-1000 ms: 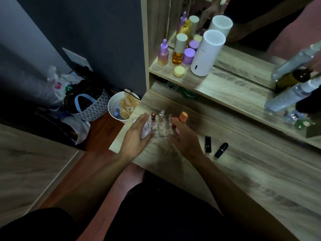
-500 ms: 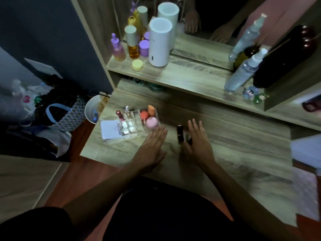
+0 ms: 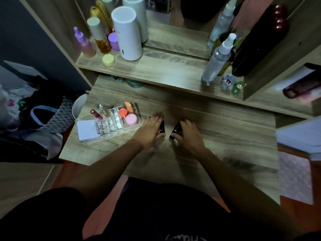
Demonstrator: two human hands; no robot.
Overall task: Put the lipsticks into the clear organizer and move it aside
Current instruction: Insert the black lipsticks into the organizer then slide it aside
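Observation:
The clear organizer point(image 3: 114, 125) sits at the left end of the wooden desk point(image 3: 225, 136). It holds a red lipstick point(image 3: 96, 114), a silver-topped tube, orange and pink sponges and a white card. Two black lipsticks lie on the desk to its right. My left hand point(image 3: 149, 131) closes around the left black lipstick point(image 3: 161, 126). My right hand point(image 3: 188, 134) closes around the right black lipstick point(image 3: 176, 130). Both lipsticks are still on the desk and partly hidden by fingers.
A shelf above carries purple and amber bottles point(image 3: 99, 39), a white cylinder point(image 3: 126, 35), spray bottles point(image 3: 217, 58) and small figurines point(image 3: 232, 84), in front of a mirror. A white bin point(image 3: 79, 106) and a patterned bag point(image 3: 50, 115) stand left of the desk. Papers point(image 3: 298, 134) lie at right.
My hands left the organizer and moved right to the two black lipsticks, then closed onto them. The head view swung right and up.

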